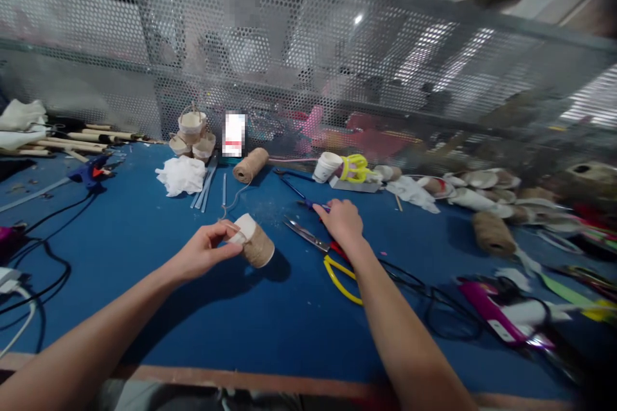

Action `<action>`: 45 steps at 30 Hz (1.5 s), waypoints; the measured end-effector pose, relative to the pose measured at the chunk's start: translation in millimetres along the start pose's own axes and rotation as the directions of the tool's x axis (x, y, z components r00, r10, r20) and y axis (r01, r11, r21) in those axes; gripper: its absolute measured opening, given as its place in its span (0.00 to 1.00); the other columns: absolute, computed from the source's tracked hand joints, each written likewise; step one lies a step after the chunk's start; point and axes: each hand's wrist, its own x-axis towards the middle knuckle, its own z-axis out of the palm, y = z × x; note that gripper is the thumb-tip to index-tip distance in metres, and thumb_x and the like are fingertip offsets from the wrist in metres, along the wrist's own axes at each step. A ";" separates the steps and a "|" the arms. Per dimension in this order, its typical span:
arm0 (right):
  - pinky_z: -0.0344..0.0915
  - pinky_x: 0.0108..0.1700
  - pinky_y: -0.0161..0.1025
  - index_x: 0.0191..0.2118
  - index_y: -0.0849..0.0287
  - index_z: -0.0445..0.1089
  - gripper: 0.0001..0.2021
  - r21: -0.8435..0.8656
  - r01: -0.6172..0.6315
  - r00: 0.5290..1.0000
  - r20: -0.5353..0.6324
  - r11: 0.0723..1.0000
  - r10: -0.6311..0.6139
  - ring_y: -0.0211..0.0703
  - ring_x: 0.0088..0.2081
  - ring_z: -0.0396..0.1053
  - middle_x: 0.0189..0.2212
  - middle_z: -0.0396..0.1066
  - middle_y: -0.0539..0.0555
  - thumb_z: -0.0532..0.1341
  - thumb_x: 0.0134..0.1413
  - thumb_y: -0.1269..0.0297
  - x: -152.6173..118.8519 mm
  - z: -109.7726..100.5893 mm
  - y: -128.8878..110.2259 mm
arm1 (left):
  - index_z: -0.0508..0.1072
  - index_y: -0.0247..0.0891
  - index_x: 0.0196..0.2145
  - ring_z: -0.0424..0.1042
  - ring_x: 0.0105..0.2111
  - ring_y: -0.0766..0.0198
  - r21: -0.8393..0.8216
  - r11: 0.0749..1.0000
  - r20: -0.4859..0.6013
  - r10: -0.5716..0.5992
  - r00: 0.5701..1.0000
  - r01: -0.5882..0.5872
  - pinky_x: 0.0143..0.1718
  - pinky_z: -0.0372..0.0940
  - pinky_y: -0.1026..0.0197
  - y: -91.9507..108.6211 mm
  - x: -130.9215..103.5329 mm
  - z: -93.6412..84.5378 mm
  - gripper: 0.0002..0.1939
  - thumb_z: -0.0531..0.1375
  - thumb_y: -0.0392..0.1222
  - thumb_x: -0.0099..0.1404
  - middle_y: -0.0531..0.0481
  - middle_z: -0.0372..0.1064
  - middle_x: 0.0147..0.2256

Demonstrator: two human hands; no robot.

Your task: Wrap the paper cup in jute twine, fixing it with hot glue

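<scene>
My left hand (214, 245) pinches the rim of a small white cup (258, 247) wrapped in brown twine, tilted above the blue table. A loose strand runs from near the cup to a twine spool (251, 165) behind it. My right hand (343, 221) is closed around a blue-purple tool (308, 203), most of it hidden by the fingers, so its kind is unclear. Just below that hand lie scissors (308, 236) with red and yellow handles, blades pointing left. Clear glue sticks (207, 186) rest behind my left hand.
Twine-wrapped cups (193, 128), crumpled white cloth (181, 175) and a phone (234, 135) stand at the back. A blue glue gun (91, 171) lies left. At right are another twine spool (494, 233), a magenta device (491, 311) and black cords (443, 308). Perforated metal panels (289, 45) close off the back.
</scene>
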 end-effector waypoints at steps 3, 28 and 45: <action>0.61 0.43 0.37 0.35 0.60 0.69 0.10 0.078 0.254 0.964 0.058 0.964 -0.259 0.41 0.38 0.65 0.36 0.68 0.55 0.61 0.50 0.59 -34.5 -6.8 -46.1 | 0.68 0.32 0.22 0.62 0.31 0.65 0.036 0.999 0.008 -0.003 1.000 0.003 0.37 0.57 0.61 -2.4 -0.2 0.6 0.13 0.62 0.46 0.53 0.49 0.64 0.29; 0.60 0.29 0.33 0.26 0.61 0.67 0.08 0.696 0.224 0.891 0.137 0.682 -0.433 0.34 0.25 0.61 0.22 0.65 0.48 0.60 0.49 0.61 -76.8 3.2 -63.4 | 0.66 0.34 0.23 0.59 0.27 0.70 -0.189 0.960 0.089 -0.191 0.977 0.205 0.31 0.53 0.66 2.1 -7.1 5.5 0.10 0.64 0.41 0.52 0.54 0.63 0.25; 0.60 0.28 0.33 0.26 0.60 0.66 0.08 0.692 0.200 0.902 0.147 0.694 -0.407 0.34 0.24 0.60 0.21 0.64 0.48 0.59 0.49 0.61 -83.6 -0.8 -60.3 | 0.66 0.33 0.23 0.58 0.26 0.70 -0.238 0.943 0.118 -0.210 0.971 0.233 0.30 0.52 0.66 4.2 -9.2 4.7 0.10 0.64 0.41 0.52 0.54 0.62 0.25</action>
